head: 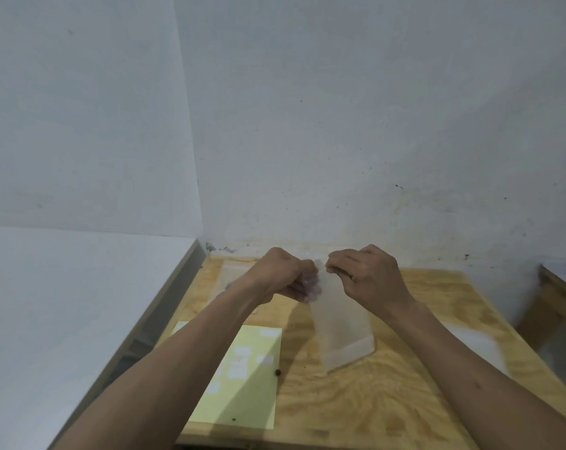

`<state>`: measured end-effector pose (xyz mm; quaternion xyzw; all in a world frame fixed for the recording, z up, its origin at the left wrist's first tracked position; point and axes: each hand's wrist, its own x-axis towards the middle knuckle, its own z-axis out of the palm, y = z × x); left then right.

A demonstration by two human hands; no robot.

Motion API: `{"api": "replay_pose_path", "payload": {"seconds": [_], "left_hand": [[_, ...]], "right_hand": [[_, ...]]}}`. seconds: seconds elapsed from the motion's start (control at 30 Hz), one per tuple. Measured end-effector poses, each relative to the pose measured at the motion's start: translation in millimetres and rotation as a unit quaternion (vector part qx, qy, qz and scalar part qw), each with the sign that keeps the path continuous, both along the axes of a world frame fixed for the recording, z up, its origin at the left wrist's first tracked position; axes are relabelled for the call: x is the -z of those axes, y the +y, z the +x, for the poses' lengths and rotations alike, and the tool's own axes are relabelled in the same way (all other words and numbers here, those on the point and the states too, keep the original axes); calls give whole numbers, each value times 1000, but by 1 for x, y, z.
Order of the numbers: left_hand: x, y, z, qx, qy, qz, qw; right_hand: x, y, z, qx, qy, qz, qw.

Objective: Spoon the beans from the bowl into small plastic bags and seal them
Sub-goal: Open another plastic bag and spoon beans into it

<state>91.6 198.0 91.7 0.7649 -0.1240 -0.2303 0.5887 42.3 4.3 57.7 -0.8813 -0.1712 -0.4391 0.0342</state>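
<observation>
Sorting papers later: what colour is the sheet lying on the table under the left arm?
Pale yellow-green sheet with small white patches, seen in the head view.

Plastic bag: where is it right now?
Head view: the plastic bag hangs centre-right above the wooden table, its top pinched between the left hand and right hand, right of the yellow sheet.

Both forearms reach forward; left hand (283, 276) and right hand (371, 276) meet, fingers (335, 259) curled, pinching.
</observation>
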Motion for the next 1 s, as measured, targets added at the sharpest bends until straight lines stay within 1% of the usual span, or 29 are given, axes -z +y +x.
{"api": "replay_pose_path", "payload": {"seconds": [0.1, 0.17, 0.23, 0.33, 0.4, 0.47, 0.53, 0.63, 0.67, 0.7, 0.77, 0.83, 0.9, 0.93, 0.97, 1.0], "left_hand": [[4, -7, 5, -84, -21, 15, 996], [7, -11, 7, -126, -55, 31, 990], [9, -15, 6, -147, -103, 54, 982], [12, -20, 5, -171, -177, 86, 965], [12, -21, 5, -169, -216, 86, 958], [17, -19, 10, -137, -233, 84, 959], [21, -15, 13, -109, -227, 78, 965], [15, -14, 4, -105, -203, 20, 973], [13, -15, 0, -107, -194, 5, 975], [12, -14, -4, -103, -199, 11, 975], [18, -13, -14, -62, -249, 75, 964], [27, -13, -23, -12, -318, 164, 934], [36, -16, -24, 9, -402, 235, 885], [39, -18, -21, 13, -432, 254, 865], [41, -19, -17, 19, -449, 262, 854], [42, -19, -12, 26, -454, 267, 850]], "right_hand": [[2, 3, 2, -26, -2, -16, 1000], [2, 6, 3, -45, 15, -41, 998], [1, 8, 4, -53, 45, -60, 996], [-2, 12, 4, -53, 88, -59, 993], [-9, 15, 2, -29, 148, -47, 987], [-16, 11, 0, 4, 227, -37, 973], [-22, 8, 0, 22, 285, -16, 958], [-30, 10, -1, 65, 350, -2, 935], [-32, 12, -3, 77, 353, 17, 932], [-34, 13, -3, 87, 359, 51, 928], [-38, 12, -4, 96, 364, 134, 917], [-41, 8, -2, 82, 375, 224, 896], [-44, 6, -1, 58, 404, 298, 863], [-46, 5, 0, 44, 426, 322, 844], [-47, 5, 0, 27, 450, 348, 822], [-48, 5, 0, 4, 472, 376, 798]]}}
